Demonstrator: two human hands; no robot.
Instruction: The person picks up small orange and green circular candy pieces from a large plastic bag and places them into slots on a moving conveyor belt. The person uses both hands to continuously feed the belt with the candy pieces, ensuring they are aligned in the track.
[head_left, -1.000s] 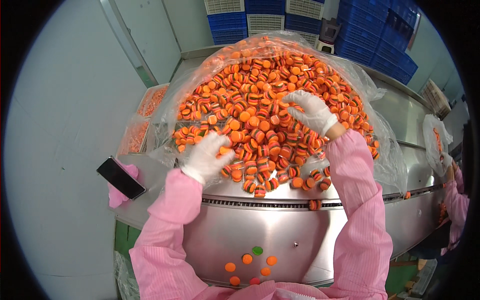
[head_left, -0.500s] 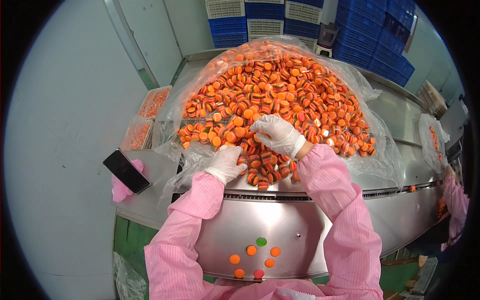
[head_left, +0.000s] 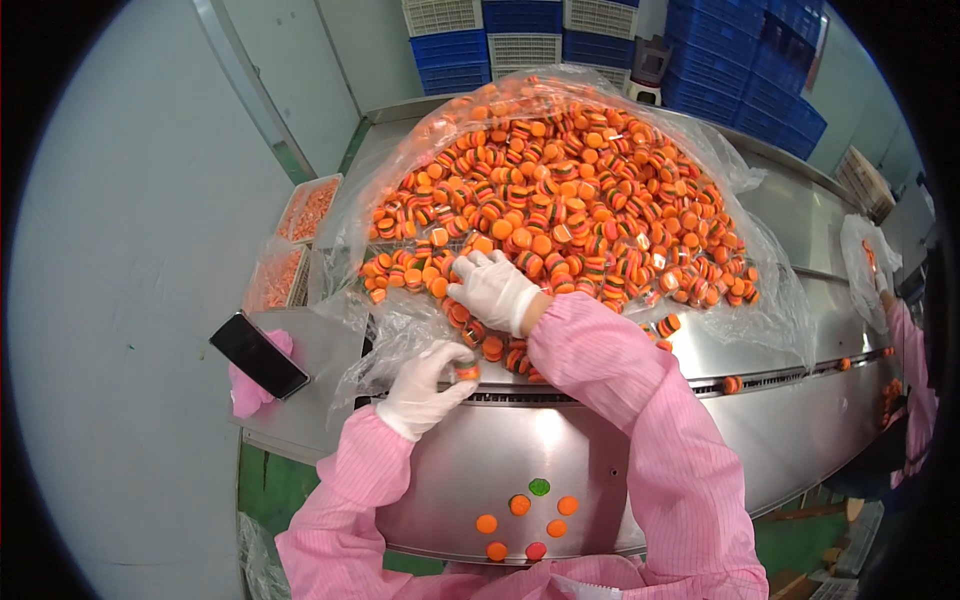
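A large heap of layered gummy candies (head_left: 600,190), orange with red and dark green bands, lies on clear plastic sheeting across the steel table. My left hand (head_left: 425,388), in a white glove, pinches one gummy candy (head_left: 468,371) between thumb and fingers. It is just above the dark slotted conveyor strip (head_left: 540,399) along the table's near part. My right hand (head_left: 497,291), gloved too, rests on the near left part of the heap. Its fingers are bent but somewhat apart, touching candies; nothing held shows in it.
Loose orange, green and red discs (head_left: 520,505) lie on the steel front panel. A phone (head_left: 260,356) rests on pink cloth at left, near candy-filled crates (head_left: 310,208). Single candies (head_left: 733,384) sit along the strip at right, where another person's pink sleeve (head_left: 912,370) shows. Crates (head_left: 525,50) stand behind.
My left hand has drawn back from the heap toward me with a gummy candy in it. My right hand has shifted left and nearer. Candies now sit on the strip right of my right arm.
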